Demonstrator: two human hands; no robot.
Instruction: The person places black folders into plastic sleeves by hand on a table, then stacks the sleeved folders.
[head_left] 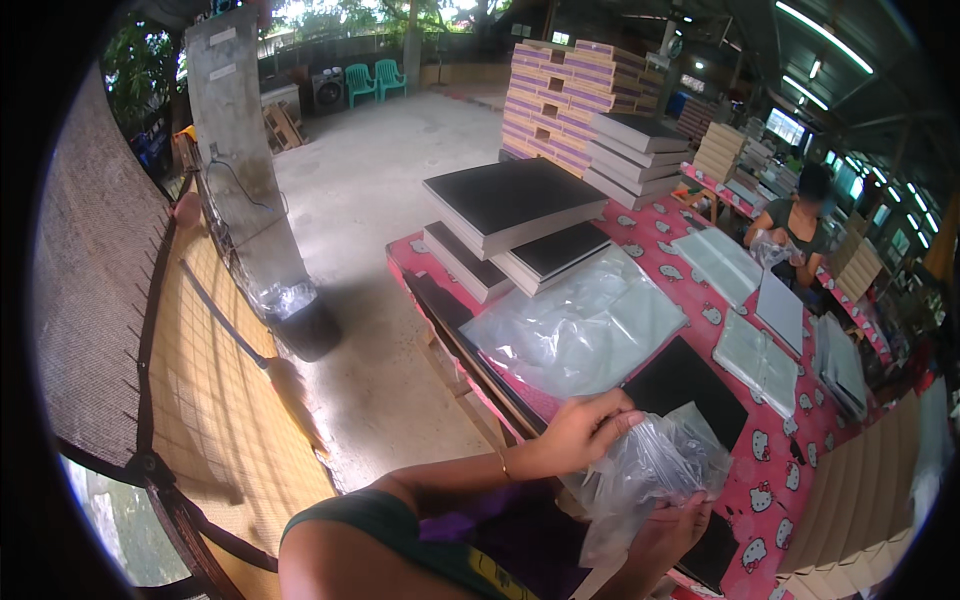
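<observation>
Between my two hands is a crumpled clear plastic bag (655, 465). My left hand (590, 430) pinches its upper left edge between thumb and fingers. The lower right part of the bag is gripped by my right hand (685, 525), whose fingers are partly behind the plastic. Beneath the bag, a flat black panel (690, 385) lies on the table, partly covered. Just beyond my left hand spreads a pile of clear plastic bags (580, 325). Thick grey-sided blocks with black tops (515, 190) are stacked at the table's far left corner.
The table has a pink cartoon-print cloth (640, 225). More plastic-wrapped flat pieces (755, 360) lie to the right, near brown cardboard pieces (850, 490). Across the table a person (795, 230) handles plastic. A black bin (305, 320) and a broom (285, 385) stand at left.
</observation>
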